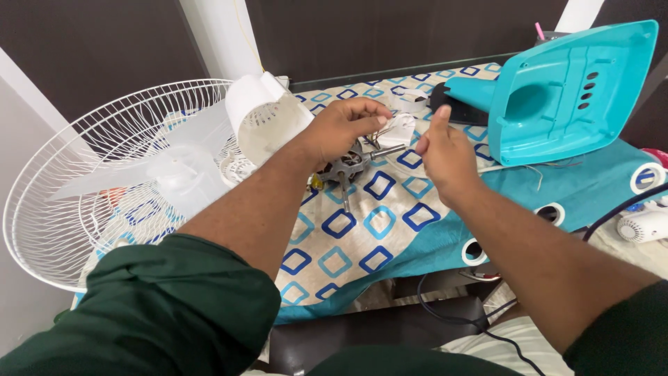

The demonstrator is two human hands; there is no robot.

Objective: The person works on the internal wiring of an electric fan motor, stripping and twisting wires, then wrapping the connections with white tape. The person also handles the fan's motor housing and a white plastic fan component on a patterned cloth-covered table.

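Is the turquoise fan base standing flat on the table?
No, the turquoise fan base is tipped up, its hollow underside facing the camera.

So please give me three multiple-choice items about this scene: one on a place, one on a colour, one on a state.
1. Where does the white fan grille lie?
A. left of the hands
B. on the turquoise housing
C. under the motor

2. What colour is the large plastic housing?
A. red
B. turquoise
C. black

3. How is the left hand?
A. flat on the cloth
B. gripping the fan motor
C. holding the cable

Answers: 1 A, the grille fills the left side. 2 B, it is plainly turquoise. 3 B, its fingers curl over the motor, while the right hand is beside it.
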